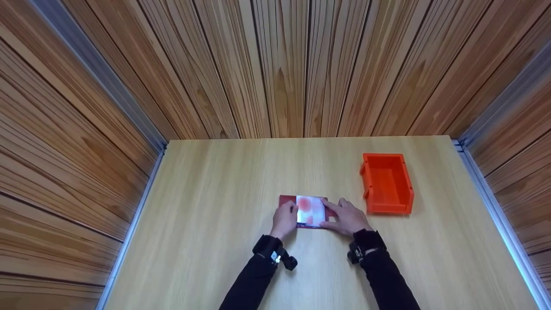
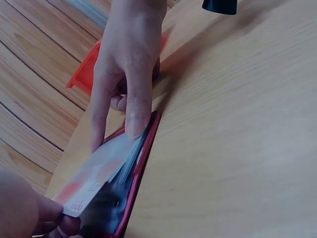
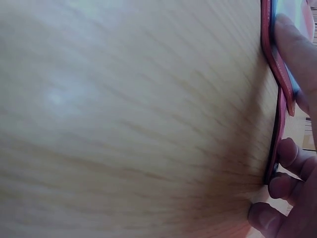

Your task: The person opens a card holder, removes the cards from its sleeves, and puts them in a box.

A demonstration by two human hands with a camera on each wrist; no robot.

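Observation:
An open red card wallet (image 2: 144, 156) lies on the table with a stack of cards (image 2: 130, 161) in it. Over the stack, a white bank card (image 1: 306, 210) with pink-red patches and small red lettering is tilted up at its left end. My left hand (image 1: 284, 218) pinches that end between thumb and fingers. At the card's other end, my right hand (image 1: 344, 216) has thumb and index finger spread across it, at opposite corners. The right hand's remaining fingers (image 3: 288, 151) curl beside the wallet's flap in the right wrist view.
An orange-red plastic bin (image 1: 386, 184) stands to the right, beyond the right hand. Wood-panelled walls (image 1: 282, 69) enclose the light wooden table (image 1: 206, 224) at the back and sides, with metal rails (image 1: 129, 241) along its side edges.

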